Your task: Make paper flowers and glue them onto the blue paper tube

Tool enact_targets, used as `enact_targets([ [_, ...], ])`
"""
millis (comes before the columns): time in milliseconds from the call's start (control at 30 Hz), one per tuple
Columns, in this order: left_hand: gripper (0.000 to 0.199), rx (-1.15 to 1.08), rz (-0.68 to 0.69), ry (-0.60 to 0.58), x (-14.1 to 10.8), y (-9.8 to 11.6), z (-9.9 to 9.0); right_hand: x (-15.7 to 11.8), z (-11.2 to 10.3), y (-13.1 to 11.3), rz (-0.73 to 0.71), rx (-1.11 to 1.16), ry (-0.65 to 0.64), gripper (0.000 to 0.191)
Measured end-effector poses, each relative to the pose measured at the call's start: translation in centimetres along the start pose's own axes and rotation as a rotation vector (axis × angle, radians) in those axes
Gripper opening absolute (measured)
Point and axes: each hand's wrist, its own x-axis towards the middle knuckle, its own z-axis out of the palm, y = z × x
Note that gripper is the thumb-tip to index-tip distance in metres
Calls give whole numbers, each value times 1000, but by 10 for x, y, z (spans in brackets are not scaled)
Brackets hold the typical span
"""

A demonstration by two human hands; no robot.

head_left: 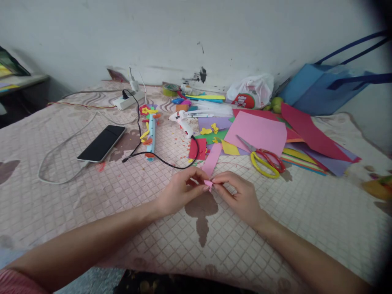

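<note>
A small folded piece of pink paper (208, 183) is pinched between my two hands above the patterned tablecloth. My left hand (183, 188) grips its left side with thumb and forefinger. On the right edge, the fingertips of my right hand (237, 195) close on the same piece. Just beyond my fingers lies a pink paper strip (212, 159), with a red paper square (197, 149) beside it. Scissors (266, 162) with yellow and red handles rest to the right, their blades partly over a large pink sheet (260, 130).
A white glue gun (183, 122) lies behind my hands, its black cord (165, 162) looping left. A blue strip (151, 134) carries paper flowers. Farther left are a phone (102, 143) and a power strip (130, 100). A blue bag (321, 87) stands back right.
</note>
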Motion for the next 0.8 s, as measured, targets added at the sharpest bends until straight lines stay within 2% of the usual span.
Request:
enact_targets([
  [133,15,88,65,0,-1,2,-2,0,0,0,62,18,-28,10],
  [467,19,-85,-42,-25,1,5,0,0,0,1,78,19,-38,9],
  [800,9,145,38,12,-1,5,-1,-1,1,-1,42,1,-69,8],
])
